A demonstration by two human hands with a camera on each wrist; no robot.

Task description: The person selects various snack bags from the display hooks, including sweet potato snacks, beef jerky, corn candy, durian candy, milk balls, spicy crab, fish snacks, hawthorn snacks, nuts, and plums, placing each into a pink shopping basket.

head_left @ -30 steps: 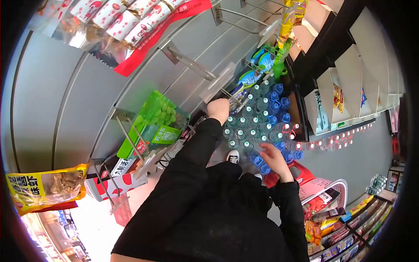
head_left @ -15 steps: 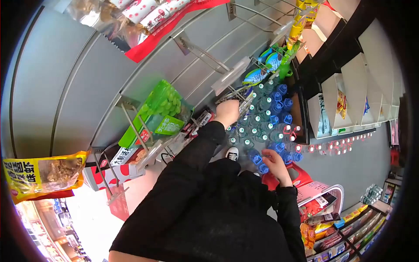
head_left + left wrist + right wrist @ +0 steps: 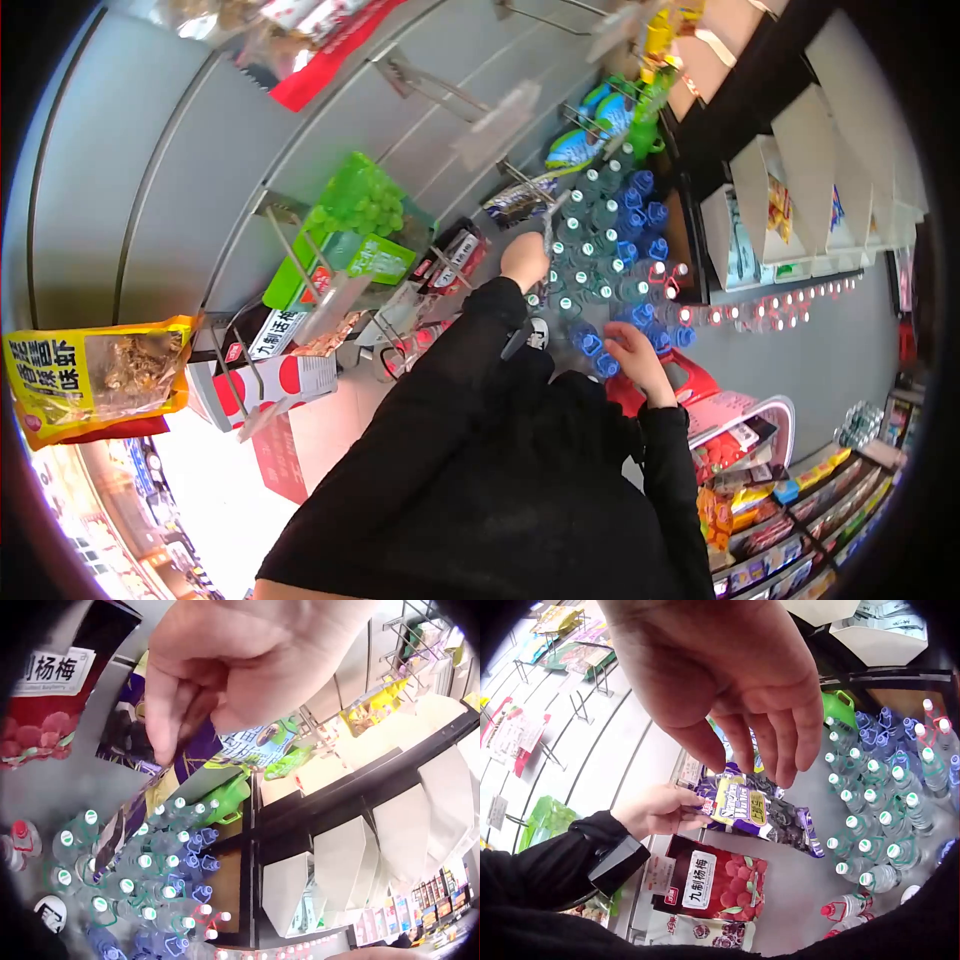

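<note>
My left hand [image 3: 527, 262] pinches the edge of a purple bag of dark dried fruit [image 3: 742, 810] between thumb and fingers. In the left wrist view that hand [image 3: 240, 667] shows close up and the bag hangs edge-on below it. Another purple bag [image 3: 520, 203] hangs on a wall hook just beyond. Below the held bag, in the right wrist view, hangs a red bayberry bag [image 3: 712, 881]. My right hand [image 3: 640, 362] hovers over the floor bottles with relaxed fingers, holding nothing; its fingers [image 3: 784, 750] overlap the purple bag in its wrist view.
Several water bottles [image 3: 590, 245] with green handles stand on the floor, beside blue ones [image 3: 645, 215]. Metal hooks jut from the grey slatted wall [image 3: 160, 180]. A green grape bag [image 3: 365, 215] hangs nearby. White bins [image 3: 770, 200] line the right, and a red basket [image 3: 690, 385] stands near the right forearm.
My left hand has moved down and away from the wall hook with the purple bag in its grip. The head view has shifted slightly. The right hand stays about where it was.
</note>
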